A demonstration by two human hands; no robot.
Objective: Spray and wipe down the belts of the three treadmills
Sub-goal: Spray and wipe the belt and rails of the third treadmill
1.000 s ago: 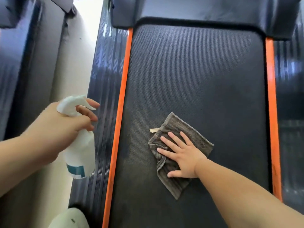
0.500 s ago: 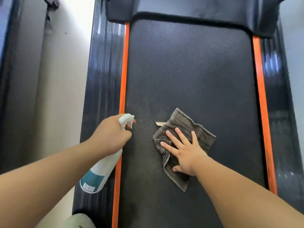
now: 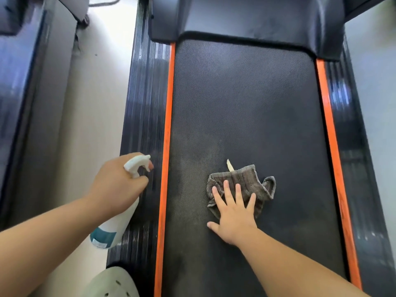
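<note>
A black treadmill belt [image 3: 246, 108] with orange edge strips fills the middle of the view. A crumpled grey cloth [image 3: 246, 179] with a pale tag lies on the belt. My right hand [image 3: 233, 213] presses flat on the cloth, fingers spread and straight. My left hand [image 3: 116, 185] grips a white spray bottle [image 3: 113, 230] with a teal label, a finger on the trigger. The nozzle points toward the belt from above the left side rail. A damp, duller patch shows on the belt left of the cloth.
The ribbed black left side rail [image 3: 143, 103] and the right rail [image 3: 351, 146] flank the belt. The motor cover [image 3: 246, 18] closes its far end. Pale floor [image 3: 94, 103] and another treadmill's edge [image 3: 17, 82] lie left. A pale perforated shoe [image 3: 111, 284] shows at the bottom.
My left hand swung the bottle in from the left toward the belt, then back slightly over the side rail. My right hand turned and slid the cloth, bunching it.
</note>
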